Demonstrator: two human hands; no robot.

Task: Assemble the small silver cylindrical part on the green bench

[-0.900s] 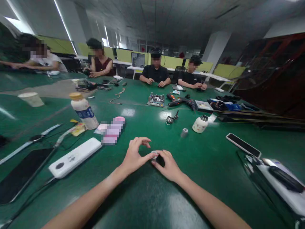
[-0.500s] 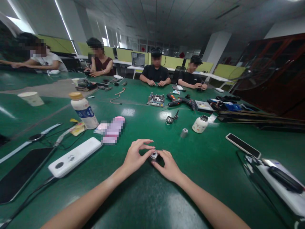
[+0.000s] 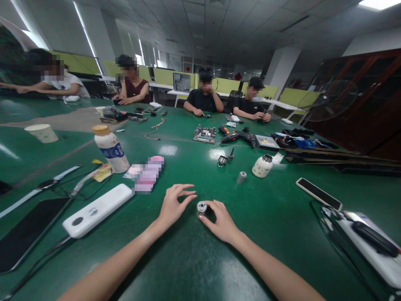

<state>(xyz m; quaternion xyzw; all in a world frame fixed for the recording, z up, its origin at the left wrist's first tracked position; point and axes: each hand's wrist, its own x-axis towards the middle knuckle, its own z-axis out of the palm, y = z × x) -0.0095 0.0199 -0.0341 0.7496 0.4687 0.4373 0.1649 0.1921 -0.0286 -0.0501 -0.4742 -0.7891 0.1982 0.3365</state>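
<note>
A small silver cylindrical part [image 3: 201, 207] stands upright on the green table [image 3: 194, 259] right in front of me. My right hand [image 3: 222, 221] curls round its right side, fingers touching it. A little to the part's left, my left hand [image 3: 173, 205] hovers with fingers spread and nothing in it. Farther off lie a similar grey cylinder [image 3: 241, 177], a white jar-like body with a metal neck [image 3: 262, 166] and small metal fittings [image 3: 223, 159].
Left of me are a white power bank [image 3: 97, 210], a dark tablet [image 3: 25, 234], cables and a milk bottle [image 3: 110, 148]. A phone [image 3: 318, 194] and a white device [image 3: 366, 238] lie right. Several people sit at the far side with a circuit board [image 3: 204, 134] and drills [image 3: 234, 137].
My left hand has let go of the silver part and drawn slightly left with fingers spread. The part now shows plainly on the table, with my right hand still against it.
</note>
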